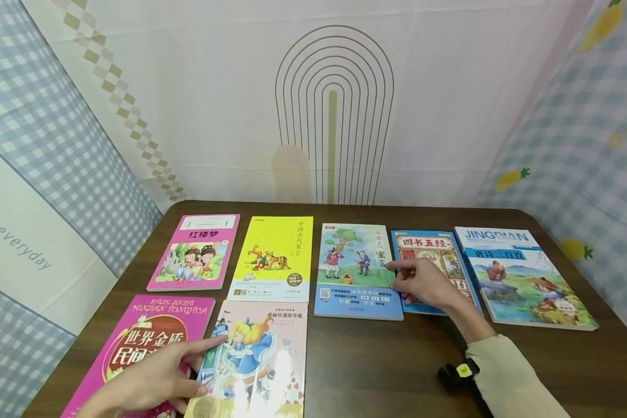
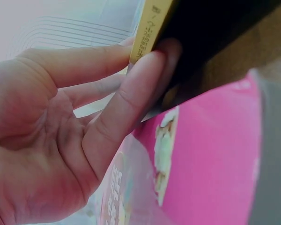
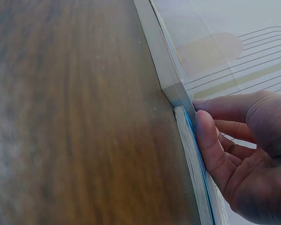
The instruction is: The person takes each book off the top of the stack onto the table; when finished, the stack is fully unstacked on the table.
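In the head view, my left hand [image 1: 148, 374] grips the left edge of a pale pink book [image 1: 287, 371] with a blonde girl in a blue dress on its cover. The left wrist view shows its yellow spine [image 2: 149, 35] between thumb and fingers, raised over a dark shadow. My right hand [image 1: 431, 281] touches, with bent thumb and index finger, the right edge of a green-and-blue fable book [image 1: 357, 305]. That book lies flat. Under this hand is a blue-bordered book [image 1: 423, 239], partly covered; in the right wrist view its page edge [image 3: 193, 159] adjoins the thicker book.
A large magenta book [image 1: 101, 348] lies partly beneath my left hand. Behind are a pink book [image 1: 193, 255] and a yellow book [image 1: 274, 244]; a landscape-cover book [image 1: 528, 278] lies at far right. All are on a dark wooden table [image 1: 376, 371] against a cloth backdrop.
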Available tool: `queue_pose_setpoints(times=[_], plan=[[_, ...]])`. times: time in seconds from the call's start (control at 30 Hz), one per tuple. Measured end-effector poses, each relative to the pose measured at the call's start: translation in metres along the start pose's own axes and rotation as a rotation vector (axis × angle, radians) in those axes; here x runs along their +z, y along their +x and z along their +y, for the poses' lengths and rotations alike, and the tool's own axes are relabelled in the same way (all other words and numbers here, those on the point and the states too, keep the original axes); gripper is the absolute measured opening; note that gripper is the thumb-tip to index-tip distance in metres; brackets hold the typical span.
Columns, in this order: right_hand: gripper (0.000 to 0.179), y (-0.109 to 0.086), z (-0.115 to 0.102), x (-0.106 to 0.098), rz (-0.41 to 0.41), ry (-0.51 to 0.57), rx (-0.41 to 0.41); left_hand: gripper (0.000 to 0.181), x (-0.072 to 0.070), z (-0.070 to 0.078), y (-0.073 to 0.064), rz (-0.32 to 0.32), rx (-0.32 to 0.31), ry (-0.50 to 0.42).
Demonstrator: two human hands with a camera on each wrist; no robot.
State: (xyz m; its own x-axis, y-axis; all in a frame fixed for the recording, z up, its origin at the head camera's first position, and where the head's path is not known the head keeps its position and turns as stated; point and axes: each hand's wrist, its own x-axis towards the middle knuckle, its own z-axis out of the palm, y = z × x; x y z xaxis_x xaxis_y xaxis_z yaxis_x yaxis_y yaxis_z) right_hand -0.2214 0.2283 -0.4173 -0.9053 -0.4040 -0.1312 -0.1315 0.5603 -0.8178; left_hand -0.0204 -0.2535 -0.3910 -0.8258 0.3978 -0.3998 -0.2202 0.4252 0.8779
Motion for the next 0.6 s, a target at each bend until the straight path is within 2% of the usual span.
queue_pose_setpoints(times=[0.33, 0.6], plan=[[0.050, 0.000, 0.001, 0.000, 0.004, 0.005, 0.002, 0.081, -0.002, 0.005, 0.005, 0.010, 0.007, 0.057], [0.050, 0.000, 0.001, 0.001, 0.004, 0.008, 0.008, 0.083, -0.005, 0.012, 0.010, 0.054, -0.017, 0.135]])
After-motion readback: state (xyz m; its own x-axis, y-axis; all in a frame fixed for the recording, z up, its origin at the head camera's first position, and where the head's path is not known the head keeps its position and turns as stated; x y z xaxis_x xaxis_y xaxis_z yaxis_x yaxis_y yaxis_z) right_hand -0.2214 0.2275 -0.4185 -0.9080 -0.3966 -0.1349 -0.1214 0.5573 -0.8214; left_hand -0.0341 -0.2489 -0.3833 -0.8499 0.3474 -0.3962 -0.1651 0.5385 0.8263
